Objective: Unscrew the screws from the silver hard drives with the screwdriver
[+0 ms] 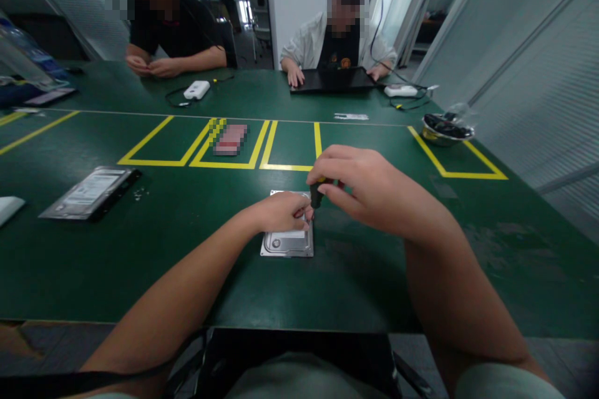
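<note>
A silver hard drive lies flat on the green table in front of me, its upper part hidden by my left hand. My right hand grips the dark handle of a screwdriver, held upright over the drive's right edge. The screwdriver's tip is hidden by my fingers. My left hand rests over the drive with its fingers drawn together beside the screwdriver's lower end; whatever they pinch is too small to make out.
Another hard drive lies to the left, beside small scattered screws. Yellow tape marks several areas, one holding a blurred pink object. A metal bowl of dark items stands far right. Two people sit opposite, one touching a black tray.
</note>
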